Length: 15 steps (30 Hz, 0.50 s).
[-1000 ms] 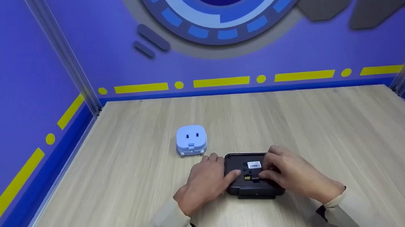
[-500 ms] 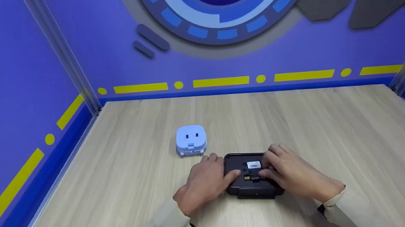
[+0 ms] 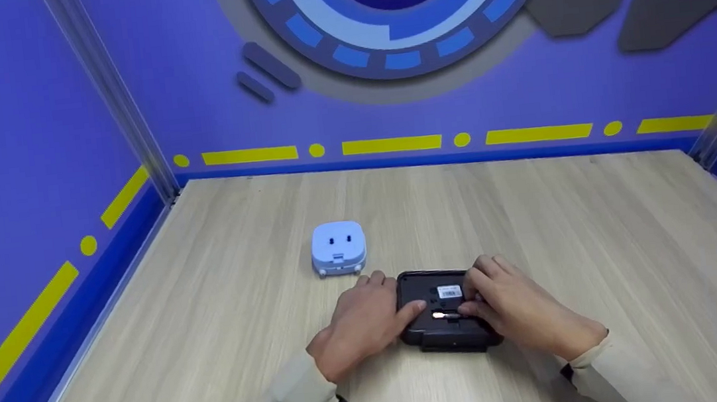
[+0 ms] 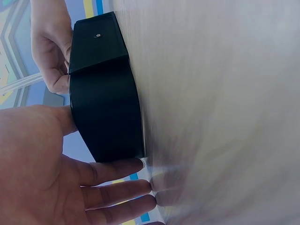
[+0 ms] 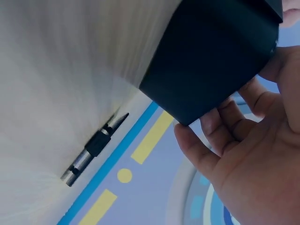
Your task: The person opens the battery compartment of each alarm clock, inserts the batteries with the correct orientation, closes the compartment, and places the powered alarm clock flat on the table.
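Note:
A black rounded-square device (image 3: 417,288) lies on the table with a barcode label (image 3: 449,292) on its upturned back. In a slot below the label is a small cylindrical battery (image 3: 440,315), its left end bright with glare. My left hand (image 3: 368,320) grips the device's left side, thumb on top, and in the left wrist view its fingers run along the side. My right hand (image 3: 516,307) bends over the right part, thumb and index finger pinching at the battery's right end. These fingertips partly hide the slot. The right wrist view shows other right fingers beside the device's edge.
A light blue suitcase-shaped box (image 3: 338,248) with two dark marks stands behind my left hand. In the right wrist view a slim black and silver object (image 5: 96,145) appears near the blue strip. Blue-purple walls (image 3: 350,118) bound the wooden table (image 3: 249,239).
The battery's visible end has gone from dark gold to a bright shine. Both hands stay almost where they were; the right fingers shift only slightly. The device has not moved noticeably.

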Each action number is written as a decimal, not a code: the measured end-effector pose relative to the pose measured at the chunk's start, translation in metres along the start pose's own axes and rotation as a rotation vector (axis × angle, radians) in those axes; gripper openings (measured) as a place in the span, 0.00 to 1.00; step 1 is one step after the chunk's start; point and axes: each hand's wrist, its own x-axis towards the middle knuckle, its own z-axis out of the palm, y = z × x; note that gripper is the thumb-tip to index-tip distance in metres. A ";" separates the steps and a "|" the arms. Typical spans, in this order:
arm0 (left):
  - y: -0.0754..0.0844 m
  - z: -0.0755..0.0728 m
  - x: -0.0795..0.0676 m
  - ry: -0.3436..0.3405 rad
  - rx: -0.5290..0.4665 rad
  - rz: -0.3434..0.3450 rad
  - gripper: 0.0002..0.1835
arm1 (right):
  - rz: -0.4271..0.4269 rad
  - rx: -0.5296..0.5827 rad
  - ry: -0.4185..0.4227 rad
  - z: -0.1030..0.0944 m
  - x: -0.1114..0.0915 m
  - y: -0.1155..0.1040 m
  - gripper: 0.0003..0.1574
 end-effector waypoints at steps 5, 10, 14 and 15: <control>0.000 0.000 -0.001 0.009 0.019 0.004 0.37 | -0.016 0.001 0.009 0.000 0.000 0.001 0.15; 0.000 -0.001 -0.001 0.004 0.023 0.002 0.37 | -0.037 0.004 0.032 0.002 0.000 0.002 0.16; 0.001 -0.002 -0.001 0.001 0.018 0.000 0.37 | -0.018 0.011 0.024 0.002 0.000 0.003 0.16; 0.001 -0.002 -0.001 0.001 0.016 -0.001 0.37 | -0.012 0.014 0.020 0.002 0.000 0.003 0.16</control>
